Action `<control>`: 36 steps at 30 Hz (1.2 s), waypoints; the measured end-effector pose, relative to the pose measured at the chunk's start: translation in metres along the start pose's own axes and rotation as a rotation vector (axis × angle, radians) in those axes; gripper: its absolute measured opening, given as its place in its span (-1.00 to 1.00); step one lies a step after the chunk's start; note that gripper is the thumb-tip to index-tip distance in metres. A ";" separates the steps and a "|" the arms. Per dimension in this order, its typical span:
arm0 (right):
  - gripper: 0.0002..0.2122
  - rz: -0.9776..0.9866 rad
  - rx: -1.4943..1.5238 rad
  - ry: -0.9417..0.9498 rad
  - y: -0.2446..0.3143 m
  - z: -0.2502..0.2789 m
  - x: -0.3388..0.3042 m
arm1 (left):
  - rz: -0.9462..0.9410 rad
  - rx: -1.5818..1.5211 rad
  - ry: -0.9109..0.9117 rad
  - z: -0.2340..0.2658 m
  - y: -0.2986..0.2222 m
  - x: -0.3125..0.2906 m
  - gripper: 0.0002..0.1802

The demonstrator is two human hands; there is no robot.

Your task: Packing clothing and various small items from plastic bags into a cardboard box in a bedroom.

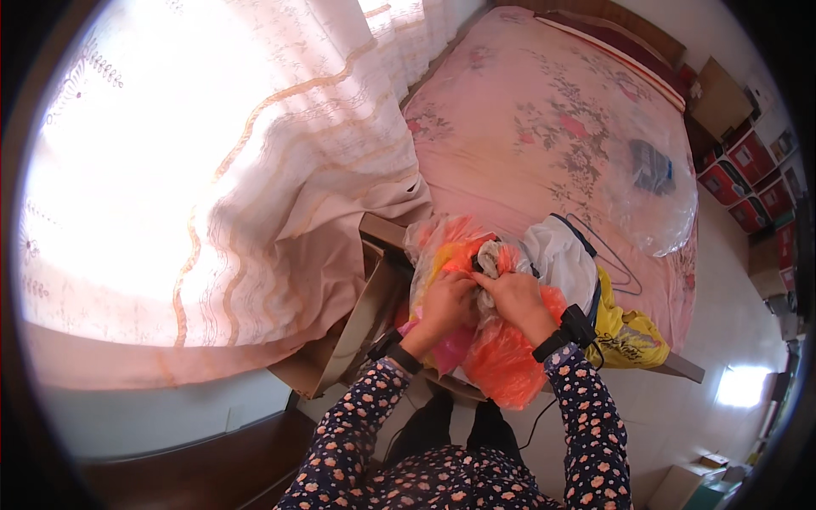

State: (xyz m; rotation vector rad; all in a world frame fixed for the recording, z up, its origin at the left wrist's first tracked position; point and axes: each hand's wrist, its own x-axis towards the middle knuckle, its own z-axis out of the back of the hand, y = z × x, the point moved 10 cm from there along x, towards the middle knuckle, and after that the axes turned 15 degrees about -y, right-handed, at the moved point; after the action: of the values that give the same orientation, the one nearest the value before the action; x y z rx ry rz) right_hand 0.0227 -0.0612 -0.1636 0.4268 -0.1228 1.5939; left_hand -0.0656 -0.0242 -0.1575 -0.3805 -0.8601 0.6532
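Observation:
My left hand and my right hand are close together over a bunch of thin plastic bags at the near edge of the bed. Both hands have their fingers curled into the crumpled plastic. An orange-red plastic bag hangs below my right hand. Between and beyond the fingers, a knotted greyish-white part of the bunch sticks up. Some pink plastic shows under my left hand. What lies inside the bags is hidden.
To the right lie a white crumpled bag, a yellow bag and a wire hanger. A clear plastic bag rests on the floral bed. An open cardboard box stands left, beside the long curtain. Red boxes are stacked far right.

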 end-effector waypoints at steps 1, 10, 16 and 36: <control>-0.58 -0.006 -0.007 0.009 0.000 -0.001 -0.001 | 0.116 -0.103 -0.020 0.003 0.013 -0.001 -0.79; -0.75 -0.005 0.000 0.000 0.004 0.008 -0.001 | 0.531 0.105 -0.106 0.016 0.097 0.021 -0.68; -0.72 0.005 0.005 -0.030 0.006 0.006 -0.004 | 0.162 0.250 -0.043 -0.012 0.068 0.057 -0.63; -0.76 -0.132 0.046 -0.128 -0.015 0.000 -0.016 | 0.181 0.602 0.061 0.005 0.112 0.070 -0.87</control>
State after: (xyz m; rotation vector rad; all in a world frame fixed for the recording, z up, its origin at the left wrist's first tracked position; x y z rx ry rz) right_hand 0.0376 -0.0753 -0.1716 0.5622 -0.1525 1.4421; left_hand -0.0781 0.1058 -0.1764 0.0680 -0.5381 1.0239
